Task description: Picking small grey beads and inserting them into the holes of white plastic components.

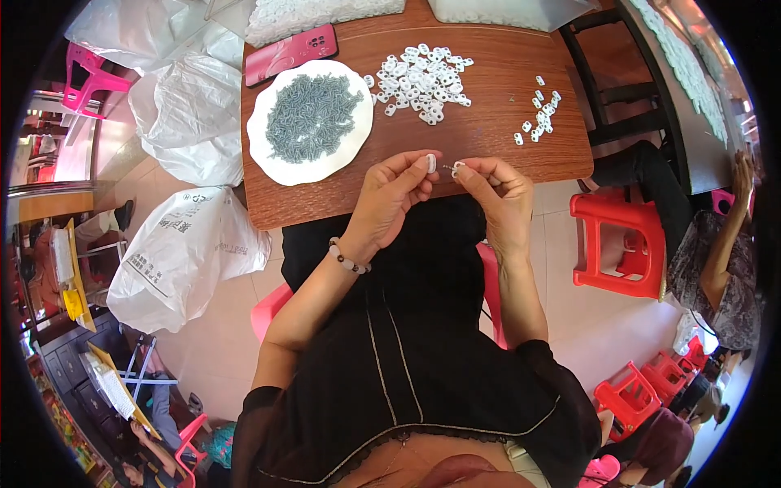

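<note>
Over the table's near edge, my left hand (384, 199) is closed, pinching a small white plastic piece (431, 164) between thumb and fingertips. Close beside it, my right hand (500, 195) pinches another small white plastic piece (457, 169). A thin metal screw or pin points from it toward the left hand; which part holds it is too small to tell. Beyond my left hand sits a white scalloped plate (262, 154) heaped with small grey screw-like parts (313, 118). A pile of white plastic pieces with holes (423, 81) lies on the table, with a smaller scattered group (543, 118) farther right.
The brown wooden table (488, 89) also carries a pink phone (291, 55) behind the plate. White plastic bags (183, 256) stand along its left side. A red stool (618, 215) is at the right, near another person (716, 260). White-filled bags (325, 18) line the far edge.
</note>
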